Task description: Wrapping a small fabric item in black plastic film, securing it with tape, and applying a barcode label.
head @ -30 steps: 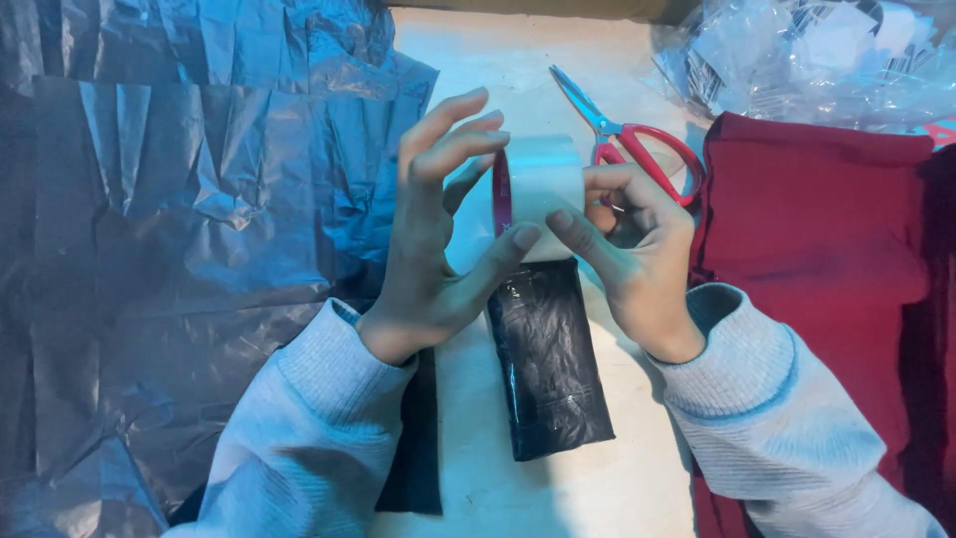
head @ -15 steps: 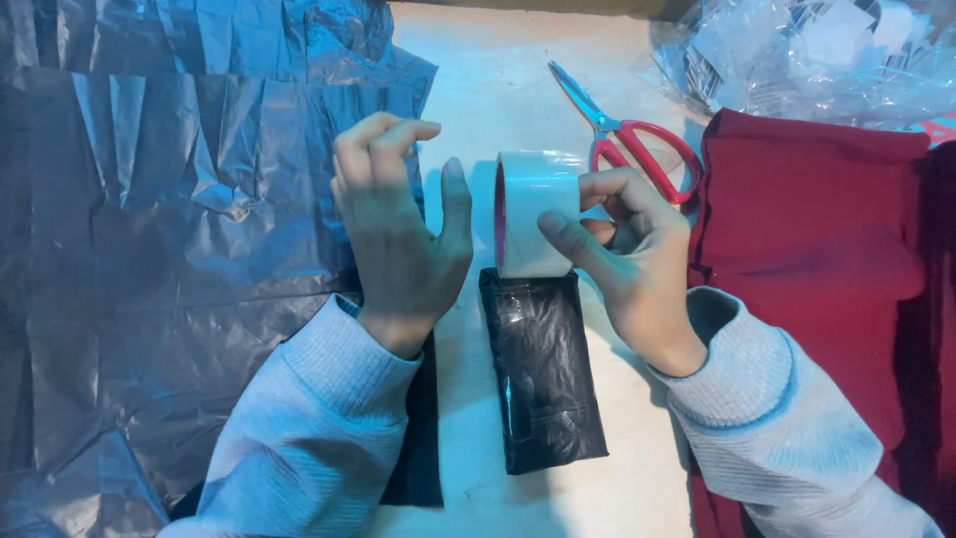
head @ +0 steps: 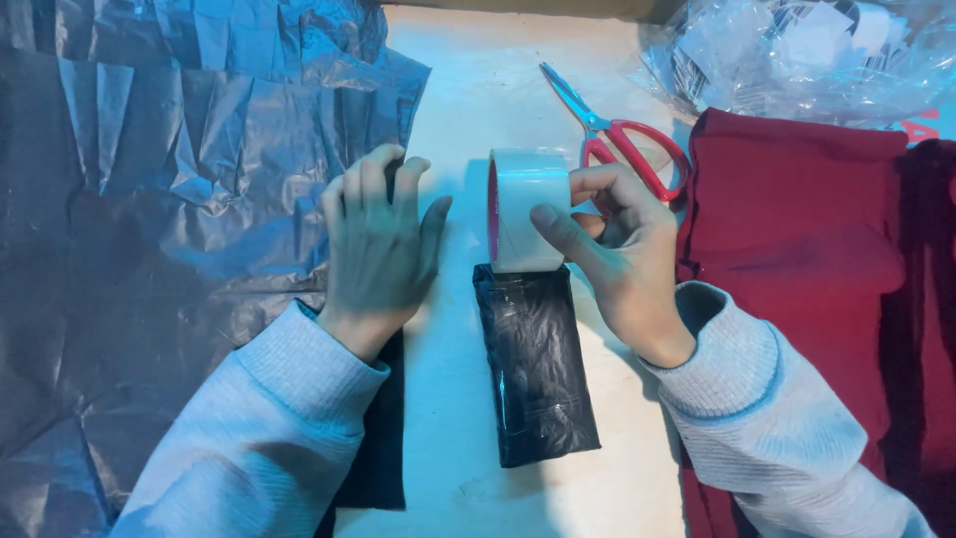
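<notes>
Head view: taping a black plastic-wrapped parcel (head: 538, 374)
Right hand (head: 622, 254) grips tape roll (head: 525, 209) at the parcel's top; left hand (head: 378, 249) rests flat, released.

A small parcel (head: 538, 374) wrapped in shiny black plastic lies on the white table, oblong, running near to far at the middle. At the far right corner sits a crinkled clear plastic bag (head: 797, 60) with pale pieces inside. No labels, signs or screens show.
</notes>
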